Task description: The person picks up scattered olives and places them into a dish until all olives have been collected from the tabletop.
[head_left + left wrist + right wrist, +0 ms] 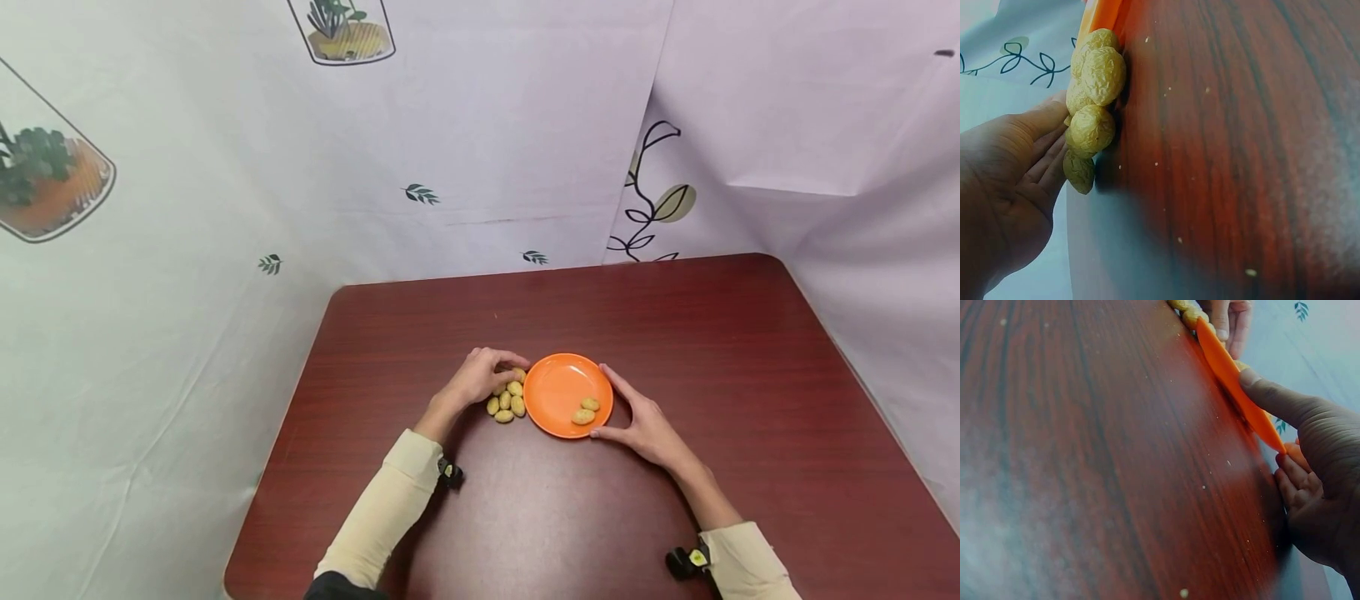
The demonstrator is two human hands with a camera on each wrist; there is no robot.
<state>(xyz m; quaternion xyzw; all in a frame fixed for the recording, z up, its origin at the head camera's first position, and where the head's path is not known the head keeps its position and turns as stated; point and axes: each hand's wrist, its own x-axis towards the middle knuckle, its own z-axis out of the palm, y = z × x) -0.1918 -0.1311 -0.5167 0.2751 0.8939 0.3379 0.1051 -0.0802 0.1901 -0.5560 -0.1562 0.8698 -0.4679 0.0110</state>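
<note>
On the table lies an orange plate (558,387) with two small, wrinkled yellow potatoes (583,416) near its lower right rim. My right hand (648,429) holds the plate's right edge, thumb at the near side and fingers round the far side. Against the plate's left edge is a cluster of several similar potatoes (505,401). My left hand (478,377) reaches over this cluster, thumb and forefinger on either side of a potato (520,375) beside the rim. In the left wrist view, potatoes (1104,75) partly hide the fingertips.
The dark red wooden table (675,317) has rounded corners and pale specks on its surface. White printed cloth (480,125) hangs behind it and along both sides. A dark wrist camera (450,473) sits on the left wrist, another camera (684,563) on the right.
</note>
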